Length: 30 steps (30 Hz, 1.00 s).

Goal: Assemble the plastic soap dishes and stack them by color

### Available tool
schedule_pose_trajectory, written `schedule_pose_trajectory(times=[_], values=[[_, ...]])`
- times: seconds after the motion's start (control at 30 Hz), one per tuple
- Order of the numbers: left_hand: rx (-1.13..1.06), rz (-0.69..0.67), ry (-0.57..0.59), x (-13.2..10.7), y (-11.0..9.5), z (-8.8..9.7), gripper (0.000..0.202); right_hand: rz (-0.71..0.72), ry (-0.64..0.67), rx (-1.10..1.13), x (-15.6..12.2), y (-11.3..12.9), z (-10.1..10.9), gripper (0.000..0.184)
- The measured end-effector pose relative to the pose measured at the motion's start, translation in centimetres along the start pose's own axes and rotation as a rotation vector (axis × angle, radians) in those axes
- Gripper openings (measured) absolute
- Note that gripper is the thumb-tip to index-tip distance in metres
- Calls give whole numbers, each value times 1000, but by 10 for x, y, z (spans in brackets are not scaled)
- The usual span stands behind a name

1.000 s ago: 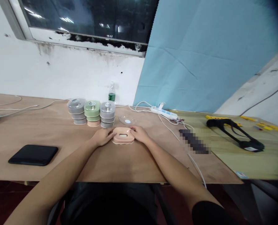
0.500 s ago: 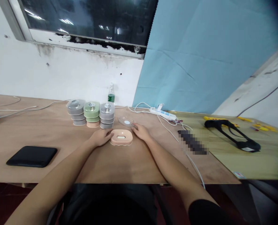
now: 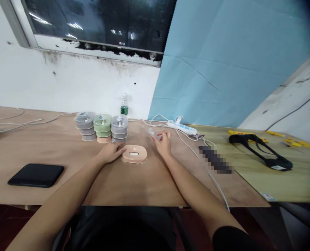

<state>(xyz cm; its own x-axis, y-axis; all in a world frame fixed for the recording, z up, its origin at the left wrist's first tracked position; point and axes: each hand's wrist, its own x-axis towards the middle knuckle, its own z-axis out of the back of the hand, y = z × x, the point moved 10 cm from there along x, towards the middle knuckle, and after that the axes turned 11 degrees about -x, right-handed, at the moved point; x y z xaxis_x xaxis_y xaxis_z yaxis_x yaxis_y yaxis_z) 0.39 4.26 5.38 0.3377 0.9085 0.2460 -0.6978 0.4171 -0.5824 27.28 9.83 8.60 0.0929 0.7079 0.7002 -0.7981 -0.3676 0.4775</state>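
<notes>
A pink soap dish (image 3: 134, 158) with a slot in its middle sits on the table in front of me. At its left end lies my left hand (image 3: 111, 152), fingers stretched out, the fingertips at the dish's edge without wrapping round it. My right hand (image 3: 164, 142) is closed on a clear plastic lid (image 3: 152, 131), pinched between thumb and fingers and tilted above the table, right of and behind the dish. Behind my left hand stand stacked soap boxes with clear lids: a grey stack (image 3: 85, 126), a green and pink stack (image 3: 102, 128) and another grey stack (image 3: 119, 127).
A green-labelled bottle (image 3: 124, 105) stands by the wall. On the right are a white power strip (image 3: 182, 128) with cables, a blurred-out dark object (image 3: 215, 159) and a black strap-like frame (image 3: 262, 153). A black flat case (image 3: 36, 175) lies at left.
My right hand has taken hold of the clear lid, lifting and tilting it, and moved right and away from the dish. My left hand stays beside the dish.
</notes>
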Motion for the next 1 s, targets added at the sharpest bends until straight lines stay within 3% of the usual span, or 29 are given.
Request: schedule_pose_trajectory(times=[0.1,0.23,0.47,0.77,0.9,1.0], values=[[-26,-14,-26,-1,-2,4,54,22,-55,186,-5,5,10,28],[-113,-73,-73,-4,-9,10,58,29,-4,386,-17,15,6,32],[-143,-141,-136,-9,-24,9,71,-36,361,501,-40,52,-36,38],[-141,-50,-111,-6,-18,0,70,-48,385,313,-39,51,-40,39],[-174,43,-135,-4,-9,-1,68,-68,480,246,-40,42,-56,39],[-131,103,-68,-2,0,-9,62,-76,615,215,-44,36,-71,38]])
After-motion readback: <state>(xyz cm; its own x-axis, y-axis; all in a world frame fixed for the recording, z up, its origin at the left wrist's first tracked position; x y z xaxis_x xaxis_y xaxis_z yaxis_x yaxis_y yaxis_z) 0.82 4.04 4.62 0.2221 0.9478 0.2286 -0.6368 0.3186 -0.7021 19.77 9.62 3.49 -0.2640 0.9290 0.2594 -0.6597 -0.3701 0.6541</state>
